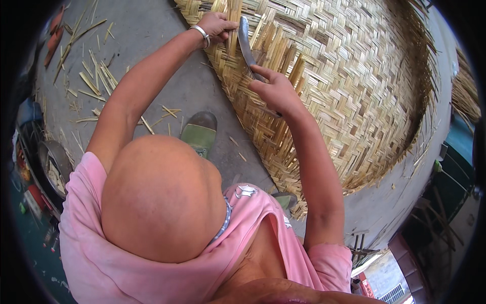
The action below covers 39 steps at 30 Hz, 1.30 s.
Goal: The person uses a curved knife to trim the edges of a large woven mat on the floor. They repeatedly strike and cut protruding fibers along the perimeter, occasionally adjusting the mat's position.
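My left hand (216,27), with a pale bracelet at the wrist, pinches a flat bamboo strip (233,43) near the top of the view. A knife with a curved metal blade (245,41) is gripped in my right hand (276,92), its index finger stretched along the tool. The blade lies close to the strip; whether they touch I cannot tell. Beneath both hands spreads a large woven bamboo mat (349,96) with a raised, curved rim on the right. Several split strip ends (276,50) stick up from its weave beside the knife.
Loose bamboo slivers (98,76) litter the grey floor (167,66) on the left. A green shoe (198,136) stands by the mat's edge. At the left rim sits a round container (54,164); a bundle of thin stalks (464,86) lies at the far right.
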Tool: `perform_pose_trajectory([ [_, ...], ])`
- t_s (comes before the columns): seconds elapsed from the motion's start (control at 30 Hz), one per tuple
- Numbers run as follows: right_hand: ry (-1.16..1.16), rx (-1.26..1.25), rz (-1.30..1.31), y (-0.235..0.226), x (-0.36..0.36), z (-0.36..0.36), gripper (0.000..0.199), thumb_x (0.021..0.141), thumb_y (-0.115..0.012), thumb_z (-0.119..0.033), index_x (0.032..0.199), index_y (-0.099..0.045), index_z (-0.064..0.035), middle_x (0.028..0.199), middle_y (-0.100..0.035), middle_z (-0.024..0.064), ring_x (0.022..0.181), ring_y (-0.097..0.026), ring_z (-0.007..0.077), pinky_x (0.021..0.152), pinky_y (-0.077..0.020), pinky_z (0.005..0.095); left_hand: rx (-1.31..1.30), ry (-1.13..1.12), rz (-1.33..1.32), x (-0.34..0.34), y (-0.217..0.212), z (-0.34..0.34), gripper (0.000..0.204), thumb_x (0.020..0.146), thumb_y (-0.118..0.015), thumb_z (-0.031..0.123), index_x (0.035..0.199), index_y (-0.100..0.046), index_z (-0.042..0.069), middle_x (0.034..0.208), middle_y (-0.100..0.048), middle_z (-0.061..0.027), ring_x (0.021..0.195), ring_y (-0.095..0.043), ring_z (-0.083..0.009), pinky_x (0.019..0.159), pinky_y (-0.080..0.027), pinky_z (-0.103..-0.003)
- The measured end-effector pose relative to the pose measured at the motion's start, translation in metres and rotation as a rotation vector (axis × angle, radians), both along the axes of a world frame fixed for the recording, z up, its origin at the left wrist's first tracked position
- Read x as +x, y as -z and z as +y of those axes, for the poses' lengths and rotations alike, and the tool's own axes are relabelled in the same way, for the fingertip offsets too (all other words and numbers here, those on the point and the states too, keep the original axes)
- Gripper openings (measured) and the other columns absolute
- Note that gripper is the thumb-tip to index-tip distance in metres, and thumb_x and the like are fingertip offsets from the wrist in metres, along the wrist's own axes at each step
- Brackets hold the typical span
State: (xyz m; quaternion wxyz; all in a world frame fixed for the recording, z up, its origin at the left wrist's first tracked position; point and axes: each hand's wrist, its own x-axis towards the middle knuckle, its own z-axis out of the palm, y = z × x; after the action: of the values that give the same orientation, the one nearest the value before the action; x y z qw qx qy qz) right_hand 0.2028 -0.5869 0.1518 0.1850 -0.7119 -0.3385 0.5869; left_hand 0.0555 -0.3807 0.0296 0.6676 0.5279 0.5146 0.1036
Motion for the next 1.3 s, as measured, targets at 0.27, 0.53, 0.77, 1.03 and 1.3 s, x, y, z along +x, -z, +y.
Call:
perform_pose_trajectory([
  [0.27,-0.04,-0.029,-0.002,0.01,0.01,0.021,0.062,0.08,-0.066,-0.029,0.136,-0.054,-0.0044,0.079,-0.065,0.009,0.066,-0.06,0.0129,0.061,-0.0484,0.0291,-0.198,-0.038,-0.121,0.014,-0.01,0.006,0.027,0.088,-0.071,0.037,0.086,-0.06,0.012,0.065,-0.061,0.0041,0.042,-0.049,-0.0023,0.038,-0.034,-0.017],
  [0.53,-0.182,-0.034,-0.168,-0.009,0.013,0.029,0.059,0.082,-0.063,-0.03,0.135,-0.055,-0.006,0.088,-0.068,0.0115,0.078,-0.066,0.0201,0.071,-0.0518,0.0336,-0.054,0.023,-0.03,0.017,-0.023,0.0,0.031,0.089,-0.069,0.041,0.084,-0.061,0.012,0.057,-0.058,0.0039,0.041,-0.05,-0.0033,0.036,-0.033,-0.018],
  [0.77,-0.324,0.018,-0.533,0.005,-0.025,0.027,0.05,0.084,-0.059,-0.032,0.13,-0.057,-0.0124,0.101,-0.07,0.0162,0.098,-0.066,0.0321,0.086,-0.0525,0.0441,-0.186,0.043,-0.049,0.016,-0.017,0.009,0.026,0.087,-0.072,0.036,0.083,-0.062,0.011,0.062,-0.06,0.0046,0.042,-0.05,-0.0013,0.036,-0.037,-0.016],
  [1.03,-0.258,0.048,-0.629,0.03,-0.033,0.056,0.044,0.085,-0.061,-0.032,0.124,-0.057,-0.0118,0.107,-0.069,0.0146,0.101,-0.066,0.0325,0.085,-0.0529,0.0451,-0.475,0.025,-0.038,0.01,-0.036,0.005,0.019,0.084,-0.074,0.024,0.075,-0.062,0.013,0.057,-0.058,0.0059,0.039,-0.044,-0.002,0.04,-0.044,-0.02],
  [1.3,-0.307,0.075,-0.678,0.037,-0.039,0.056,0.04,0.085,-0.058,-0.028,0.122,-0.057,-0.0114,0.101,-0.07,0.0166,0.097,-0.067,0.0328,0.082,-0.0541,0.0455,-0.385,-0.056,0.144,0.032,-0.012,0.013,0.019,0.088,-0.069,0.023,0.081,-0.058,0.009,0.06,-0.058,0.0018,0.04,-0.051,-0.0058,0.042,-0.05,-0.023],
])
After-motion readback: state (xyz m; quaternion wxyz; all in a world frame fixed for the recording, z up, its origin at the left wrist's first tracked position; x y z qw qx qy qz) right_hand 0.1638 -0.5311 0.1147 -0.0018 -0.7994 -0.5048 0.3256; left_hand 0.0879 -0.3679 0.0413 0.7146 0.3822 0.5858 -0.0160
